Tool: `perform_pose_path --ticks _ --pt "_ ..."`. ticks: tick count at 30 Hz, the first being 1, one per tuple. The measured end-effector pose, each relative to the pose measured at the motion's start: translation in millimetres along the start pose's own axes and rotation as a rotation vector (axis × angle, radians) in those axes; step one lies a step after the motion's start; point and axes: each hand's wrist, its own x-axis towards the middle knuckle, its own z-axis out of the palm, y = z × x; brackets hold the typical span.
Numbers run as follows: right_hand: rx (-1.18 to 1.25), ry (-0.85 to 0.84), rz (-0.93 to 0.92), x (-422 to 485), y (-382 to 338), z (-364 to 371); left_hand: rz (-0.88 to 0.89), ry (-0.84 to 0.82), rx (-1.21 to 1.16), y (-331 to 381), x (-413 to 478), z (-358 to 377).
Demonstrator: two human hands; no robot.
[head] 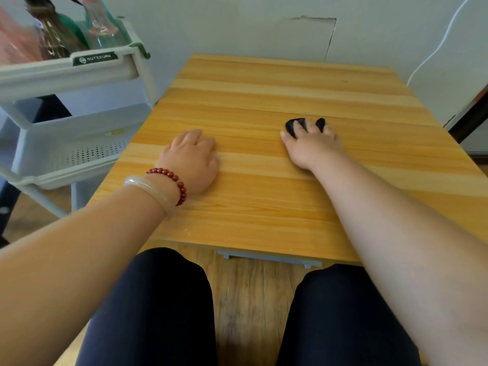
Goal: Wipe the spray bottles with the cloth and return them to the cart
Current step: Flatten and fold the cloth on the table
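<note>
Person seated at the table [264,83], both hands down on the wood.
Toward the left edge, the left hand [192,159] rests with its fingers loosely curled, holding nothing. Slightly farther in, right of the middle, the right hand [311,147] lies with its fingers spread over a small black thing [291,125], not gripping it. Bare wood runs from there to the far edge at the wall. Just past the left edge stands the cart [66,72], with the spray bottles [103,30] in its top tray.
</note>
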Motion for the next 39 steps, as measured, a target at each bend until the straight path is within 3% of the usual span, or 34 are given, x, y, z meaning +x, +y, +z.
perform_pose_path --ticks 5,7,9,13,15,18,20,26,28,34,36,39 --pt "-0.047 0.026 -0.398 -58.4 -59.2 18.8 -0.023 0.016 0.006 -16.0 -10.0 2.7" --pt "-0.054 0.024 -0.452 -68.0 -58.6 21.1 -0.004 0.029 0.013 -18.3 -17.2 4.0" --pt "-0.047 0.012 -0.401 -60.6 -46.7 17.4 -0.007 0.04 0.014 -22.0 -24.8 2.9" --pt "-0.013 -0.057 -0.104 -43.8 -29.0 6.2 -0.037 0.034 0.018 -33.6 -35.6 -1.4" --pt "-0.019 -0.059 -0.164 -55.9 -43.2 8.7 -0.033 0.015 0.022 -36.7 -37.3 -0.6" --pt "-0.047 -0.042 -0.444 -94.5 -72.2 20.4 -0.032 0.0 0.008 -37.6 -38.2 1.7" --pt "-0.037 -0.059 -0.528 -107.5 -73.2 22.5 -0.027 -0.008 -0.007 -40.7 -41.2 1.6" --pt "-0.017 -0.098 -0.214 -89.0 -36.9 10.2 -0.041 0.008 -0.002 -62.2 -59.4 -7.8" --pt "-0.013 -0.093 -0.258 -102.6 -48.0 15.0 -0.058 0.017 -0.01 -67.3 -65.3 -10.6" --pt "-0.017 -0.108 -0.644 -159.6 -84.3 26.6 -0.096 0.001 0.011 -77.4 -81.6 -8.1" --pt "0.002 -0.116 -0.617 -152.3 -70.1 22.9 -0.114 0.014 0.014 -85.1 -87.4 -7.2" --pt "0.017 -0.128 -0.389 -127.2 -46.7 20.0 -0.136 0.012 -0.032 -98.5 -92.4 -6.4"
